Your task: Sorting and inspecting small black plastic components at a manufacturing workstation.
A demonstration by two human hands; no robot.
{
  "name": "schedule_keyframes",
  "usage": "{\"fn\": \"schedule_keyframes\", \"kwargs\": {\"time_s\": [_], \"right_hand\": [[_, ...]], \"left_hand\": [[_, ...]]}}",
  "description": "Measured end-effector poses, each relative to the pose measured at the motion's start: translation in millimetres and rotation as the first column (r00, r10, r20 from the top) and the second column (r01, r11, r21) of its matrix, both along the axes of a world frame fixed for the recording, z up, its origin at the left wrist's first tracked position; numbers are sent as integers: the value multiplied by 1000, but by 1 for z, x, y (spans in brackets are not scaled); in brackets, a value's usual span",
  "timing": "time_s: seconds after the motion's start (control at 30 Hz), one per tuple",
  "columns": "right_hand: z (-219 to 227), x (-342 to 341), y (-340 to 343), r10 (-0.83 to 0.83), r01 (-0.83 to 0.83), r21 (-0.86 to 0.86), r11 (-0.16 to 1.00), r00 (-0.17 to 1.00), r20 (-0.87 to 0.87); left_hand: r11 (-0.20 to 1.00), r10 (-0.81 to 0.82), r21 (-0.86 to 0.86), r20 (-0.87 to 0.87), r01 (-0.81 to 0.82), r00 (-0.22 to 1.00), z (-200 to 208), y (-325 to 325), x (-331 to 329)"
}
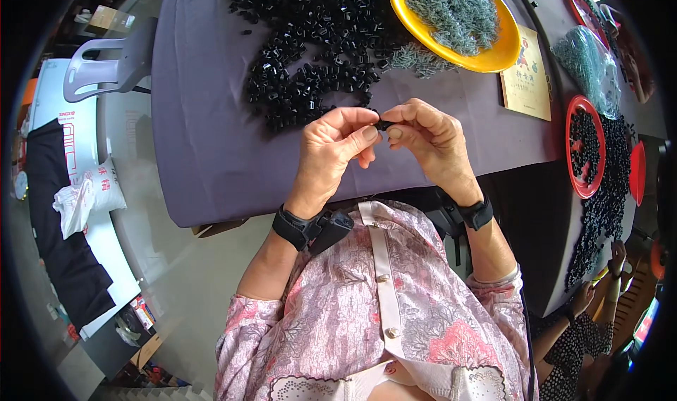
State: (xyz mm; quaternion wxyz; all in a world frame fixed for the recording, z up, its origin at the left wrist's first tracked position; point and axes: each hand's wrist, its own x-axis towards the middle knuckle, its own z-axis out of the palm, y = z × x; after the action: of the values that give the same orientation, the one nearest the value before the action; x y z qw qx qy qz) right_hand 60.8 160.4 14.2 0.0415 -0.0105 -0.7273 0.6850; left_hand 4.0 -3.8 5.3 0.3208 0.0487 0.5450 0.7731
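Both hands are pinching one small black part [384, 125] between them: left hand [335, 147], right hand [430, 140], each grip closed narrow on it, just in front of the black parts pile [310, 41] on the table [204, 140]. Holding it steady near the fingertips seems best.

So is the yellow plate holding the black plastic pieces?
No. The yellow plate holds a heap of grey-green pieces; the black pieces lie loose on the purple cloth.

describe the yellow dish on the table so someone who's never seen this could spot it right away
Start at the purple-grey table and go to its far edge, past the heap of small black parts. The yellow dish sits right of that heap, round and shallow. It alone is yellow and filled with thin grey-green metal pieces.
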Motion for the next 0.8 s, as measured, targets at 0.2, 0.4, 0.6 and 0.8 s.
{"fn": "schedule_keyframes", "kwargs": {"time_s": [0.2, 0.4, 0.6, 0.8], "right_hand": [[-6, 2, -1, -9, 12, -83, 997, 999, 39], [-3, 2, -3, -14, 19, -71, 997, 998, 66], [-3, 2, -5, -2, 8, 128, 992, 999, -49], [-6, -3, -11, -42, 42, -18, 999, 999, 4]], "left_hand": [[999, -28, 37, 54, 26, 998, 1, -3, -1], [1000, 11, 3, -35, -10, 999, -1, -2, 0], [997, -9, -77, -38, 6, 999, 4, -3, -2], [1000, 0, -27, -31, -1, 1000, -7, -6, -8]]}}
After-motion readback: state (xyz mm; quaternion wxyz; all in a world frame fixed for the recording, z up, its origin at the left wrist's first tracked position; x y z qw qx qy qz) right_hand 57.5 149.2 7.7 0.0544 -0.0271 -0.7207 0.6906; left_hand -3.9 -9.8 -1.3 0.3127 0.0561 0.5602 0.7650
